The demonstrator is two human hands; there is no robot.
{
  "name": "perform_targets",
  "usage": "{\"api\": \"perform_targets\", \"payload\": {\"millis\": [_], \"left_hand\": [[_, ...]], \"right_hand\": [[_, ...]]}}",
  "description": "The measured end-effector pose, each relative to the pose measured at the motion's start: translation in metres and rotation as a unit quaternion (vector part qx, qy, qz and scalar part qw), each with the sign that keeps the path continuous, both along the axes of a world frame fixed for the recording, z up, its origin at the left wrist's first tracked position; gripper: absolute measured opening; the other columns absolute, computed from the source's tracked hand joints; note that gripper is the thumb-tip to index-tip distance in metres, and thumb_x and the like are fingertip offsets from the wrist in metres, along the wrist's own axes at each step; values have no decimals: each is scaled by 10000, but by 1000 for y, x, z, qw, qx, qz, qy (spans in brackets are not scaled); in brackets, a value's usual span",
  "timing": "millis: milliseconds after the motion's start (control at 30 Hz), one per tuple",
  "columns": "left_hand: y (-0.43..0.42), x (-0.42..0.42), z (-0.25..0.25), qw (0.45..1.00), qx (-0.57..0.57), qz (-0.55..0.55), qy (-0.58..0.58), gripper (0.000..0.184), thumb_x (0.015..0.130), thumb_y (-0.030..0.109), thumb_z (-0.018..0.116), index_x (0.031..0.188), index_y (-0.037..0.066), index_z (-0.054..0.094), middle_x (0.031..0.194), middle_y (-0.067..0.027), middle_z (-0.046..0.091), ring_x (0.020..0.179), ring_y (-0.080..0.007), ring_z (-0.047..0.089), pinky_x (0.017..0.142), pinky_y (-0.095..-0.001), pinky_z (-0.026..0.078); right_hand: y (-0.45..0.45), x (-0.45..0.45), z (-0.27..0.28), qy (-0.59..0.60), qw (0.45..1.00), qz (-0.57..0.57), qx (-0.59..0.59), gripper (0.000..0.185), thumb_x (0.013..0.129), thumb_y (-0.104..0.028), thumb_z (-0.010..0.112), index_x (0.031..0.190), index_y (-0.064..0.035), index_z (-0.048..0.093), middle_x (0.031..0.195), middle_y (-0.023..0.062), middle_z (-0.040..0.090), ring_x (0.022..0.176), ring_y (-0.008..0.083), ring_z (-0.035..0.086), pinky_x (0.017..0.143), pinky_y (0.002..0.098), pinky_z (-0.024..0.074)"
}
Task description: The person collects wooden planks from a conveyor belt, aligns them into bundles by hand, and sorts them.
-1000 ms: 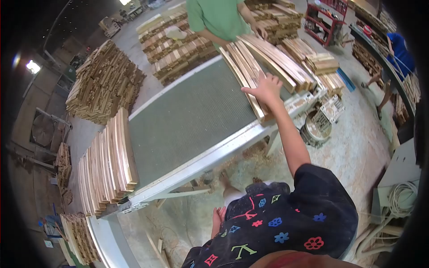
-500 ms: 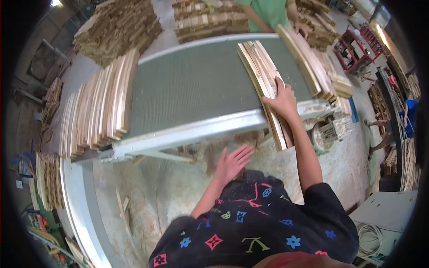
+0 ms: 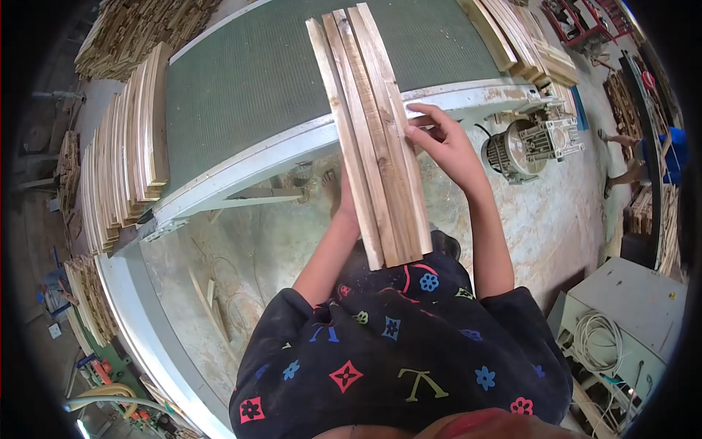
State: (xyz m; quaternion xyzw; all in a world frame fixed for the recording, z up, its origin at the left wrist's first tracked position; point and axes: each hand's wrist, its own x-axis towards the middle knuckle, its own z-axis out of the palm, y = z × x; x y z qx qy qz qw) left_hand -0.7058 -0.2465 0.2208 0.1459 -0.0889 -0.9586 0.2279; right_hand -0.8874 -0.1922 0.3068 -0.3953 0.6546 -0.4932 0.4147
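A bundle of several long wooden strips (image 3: pixel 380 146) lies side by side in front of my chest, tilted, its far end over the green conveyor belt (image 3: pixel 248 95). My left hand (image 3: pixel 348 194) is under the bundle from the left and supports it; its fingers are hidden behind the wood. At the bundle's right edge is my right hand (image 3: pixel 446 143), thumb and index finger apart, their tips at the outer strip's side. The other right fingers are bent and partly hidden. Narrow gaps show between some strips.
Rows of wooden strips stand on the left end (image 3: pixel 128 154) of the conveyor and at its right end (image 3: pixel 504 36). A motor (image 3: pixel 515 150) sits under the frame's right side. A grey cabinet (image 3: pixel 621 300) with coiled cable is at lower right. Another person's legs (image 3: pixel 625 164) show at right.
The strips have come off the belt toward my body and to the left. My left hand has moved from free and spread to underneath them. My right hand has loosened from around them.
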Motion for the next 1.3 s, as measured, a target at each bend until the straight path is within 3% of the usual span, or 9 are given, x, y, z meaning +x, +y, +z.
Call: {"api": "perform_targets", "payload": {"millis": [100,300,433,633,767,867,1067,1267,1300], "left_hand": [[2,15,-33,999,27,-20,-33,717,984,578,388,1457,39,405,1346,-162,558,1151,-300,612,959,-434,538],[6,34,-7,997,-26,19,-75,776,973,634,401,1483,51,376,1411,-161,521,1235,-312,571,1016,-484,503],[-2,47,-6,994,66,-28,80,789,973,615,433,1475,9,380,1412,-196,519,1259,-339,553,1061,-493,463],[-12,48,36,976,-142,46,-157,617,1014,378,526,1406,-82,402,1328,-227,565,1178,-270,618,993,-395,538],[-15,40,53,959,-174,36,-221,474,1018,254,530,1343,-83,457,1232,-180,620,1099,-216,650,953,-355,561],[-14,39,36,958,-186,42,-213,574,1010,412,525,1373,-27,459,1273,-151,599,1154,-229,619,968,-373,538],[1,46,13,991,-10,-27,-130,959,906,744,424,1435,-56,402,1358,-225,556,1199,-305,602,1043,-429,487],[30,45,-22,993,48,-70,85,921,914,727,410,1525,45,314,1494,-197,433,1343,-343,473,1124,-496,382],[31,47,-27,992,48,-77,86,912,918,720,408,1527,48,313,1496,-200,430,1342,-347,473,1126,-498,379]], "right_hand": [[11,19,-2,6,999,17,34,587,913,-248,705,1411,-46,468,1146,108,637,955,143,623,848,290,506],[15,53,-23,-163,983,-65,-53,630,937,-224,683,1465,-58,381,1079,130,648,959,133,629,835,289,517],[5,37,-22,-136,989,-46,-27,608,930,-216,693,1451,-62,422,1029,93,662,900,118,637,811,270,509],[-1,40,-20,-120,990,-66,-35,576,930,-228,690,1429,-42,470,1010,104,676,925,134,635,839,284,505],[-9,41,-26,-120,990,-58,-37,615,937,-238,676,1473,-50,439,1146,146,662,1018,165,623,905,302,489],[-10,44,-30,-105,991,-49,-66,639,939,-243,672,1495,-62,416,1234,155,637,1076,176,605,938,307,477],[-4,29,-35,-122,991,-2,-54,648,930,-241,683,1501,-88,419,1233,111,637,1077,161,591,954,309,465],[15,15,-39,-127,989,79,-23,694,941,-211,658,1548,-127,334,1300,122,611,1158,184,567,1032,340,421],[18,13,-41,-148,981,125,-29,809,928,-218,669,1587,-137,207,1407,149,532,1256,205,515,1071,355,394]]}}
